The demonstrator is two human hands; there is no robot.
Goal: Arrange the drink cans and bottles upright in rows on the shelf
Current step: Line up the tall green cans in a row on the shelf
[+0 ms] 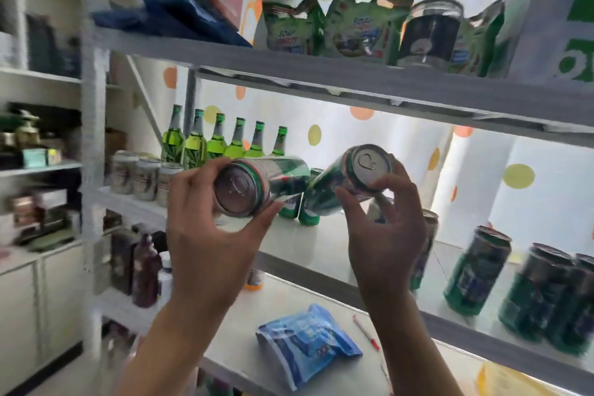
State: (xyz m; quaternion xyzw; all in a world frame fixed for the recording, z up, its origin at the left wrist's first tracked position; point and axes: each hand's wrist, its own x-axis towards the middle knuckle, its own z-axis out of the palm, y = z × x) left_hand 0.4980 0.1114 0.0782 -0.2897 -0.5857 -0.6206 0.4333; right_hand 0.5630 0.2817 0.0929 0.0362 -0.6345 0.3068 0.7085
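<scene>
Two green cans on their way to the shelf [337,254].
Left hand [205,235] grips one can [257,185], right hand [385,235] the other can [350,178], both tipped sideways, probably for carrying in before standing them upright.

Bright backlight, motion blur, warped edges

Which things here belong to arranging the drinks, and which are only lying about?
Job: can in left hand; can in right hand; green bottles; silver cans; dark cans; shelf.
Lying about: blue packet; pen; soap bags; jar.
</scene>
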